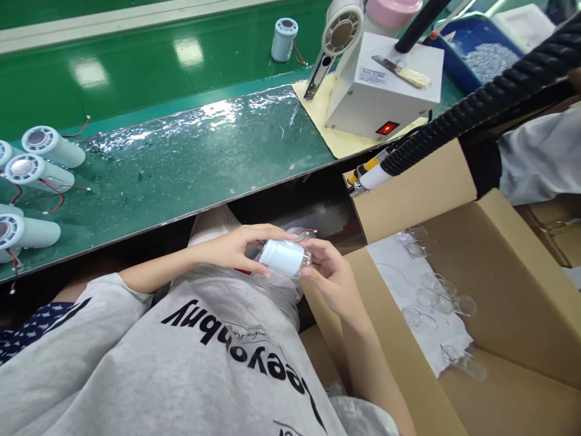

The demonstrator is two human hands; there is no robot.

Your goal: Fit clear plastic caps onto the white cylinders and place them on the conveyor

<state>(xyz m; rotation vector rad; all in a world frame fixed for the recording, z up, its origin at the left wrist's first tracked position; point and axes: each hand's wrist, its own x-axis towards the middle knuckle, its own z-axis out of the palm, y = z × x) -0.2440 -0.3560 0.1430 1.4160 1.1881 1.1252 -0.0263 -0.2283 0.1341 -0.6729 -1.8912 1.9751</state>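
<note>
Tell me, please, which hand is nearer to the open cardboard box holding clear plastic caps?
Right. The right hand sits beside the cardboard box, gripping the white cylinder; the left hand holds it from the far side.

The single camera is sitting on the person's head, looking forward and steeply down over the grey sweatshirt [181, 363] onto the lap, so the left hand [236, 245] and right hand [333, 275] are showing close below the middle of the picture. It is facing across the green surface [181, 157] toward the far edge of the line, tilted somewhat so the surface is running slantwise, and it is taking in the open cardboard box [499, 290] at the right. There being only this view, no second one is sharing any part of the scene.
</note>
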